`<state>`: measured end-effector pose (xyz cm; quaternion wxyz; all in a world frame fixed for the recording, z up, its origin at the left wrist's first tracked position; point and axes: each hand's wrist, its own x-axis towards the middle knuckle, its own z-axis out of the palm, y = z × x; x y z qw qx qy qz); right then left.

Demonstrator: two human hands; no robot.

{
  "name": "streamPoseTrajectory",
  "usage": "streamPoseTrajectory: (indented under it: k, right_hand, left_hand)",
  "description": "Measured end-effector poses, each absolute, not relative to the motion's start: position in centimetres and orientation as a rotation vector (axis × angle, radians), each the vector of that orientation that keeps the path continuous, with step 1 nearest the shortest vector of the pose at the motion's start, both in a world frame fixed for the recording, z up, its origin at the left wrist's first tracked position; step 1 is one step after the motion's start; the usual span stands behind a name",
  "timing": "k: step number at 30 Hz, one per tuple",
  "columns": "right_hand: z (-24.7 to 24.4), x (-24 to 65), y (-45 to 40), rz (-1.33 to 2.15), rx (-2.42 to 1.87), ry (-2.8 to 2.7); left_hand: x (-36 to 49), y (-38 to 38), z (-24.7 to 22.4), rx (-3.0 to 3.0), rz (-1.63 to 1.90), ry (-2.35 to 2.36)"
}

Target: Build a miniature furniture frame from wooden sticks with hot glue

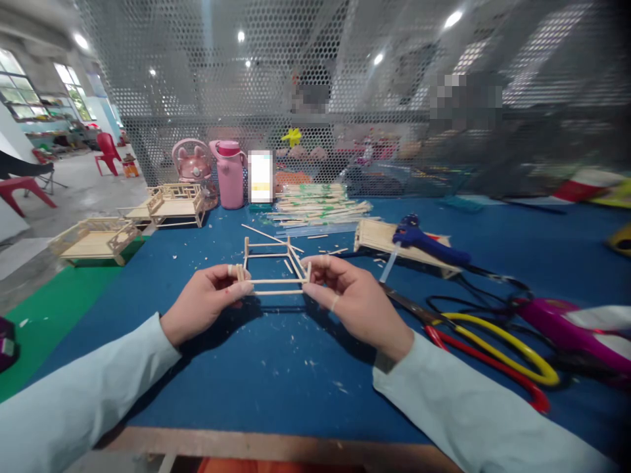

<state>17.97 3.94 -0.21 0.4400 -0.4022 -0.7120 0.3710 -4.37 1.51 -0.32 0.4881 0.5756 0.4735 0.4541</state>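
Left hand and right hand are pinching the near corners of a pale, boxy wooden-stick frame; red-and-yellow-handled metal scissors are lying right of it.

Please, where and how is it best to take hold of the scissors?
The scissors are probably best gripped by the yellow and red handles, with the right hand coming from above on the near side. The long handles reach toward the near right, while the blades point away to the far left.
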Motion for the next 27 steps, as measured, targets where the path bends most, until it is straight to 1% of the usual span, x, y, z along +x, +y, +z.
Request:
streamPoseTrajectory:
  k: [27]
  right_hand:
    - [-0.49,17.89,3.97,0.928,-1.069,-1.744]
  left_hand:
    - [-4.01,1.39,-0.16,1.407,1.097,1.137]
